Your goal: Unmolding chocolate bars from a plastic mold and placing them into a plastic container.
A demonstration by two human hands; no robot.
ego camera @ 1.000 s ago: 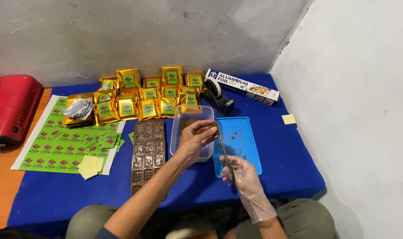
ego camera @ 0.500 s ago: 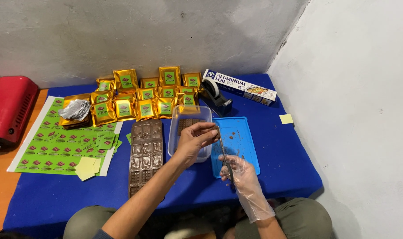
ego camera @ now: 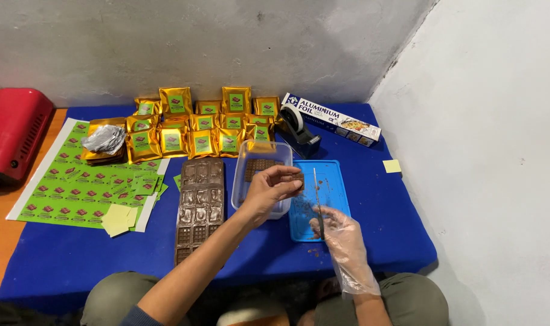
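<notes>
Chocolate piece [ego camera: 298, 179] pinched in left hand [ego camera: 270, 188] over clear plastic container [ego camera: 250, 158], frame centre. Knife [ego camera: 318, 200] gripped by gloved right hand [ego camera: 341, 232] above blue cutting board [ego camera: 337, 194].

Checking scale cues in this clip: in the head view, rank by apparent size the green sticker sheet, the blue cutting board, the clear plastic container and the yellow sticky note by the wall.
1. green sticker sheet
2. blue cutting board and clear plastic container: look alike, unranked
3. yellow sticky note
</notes>
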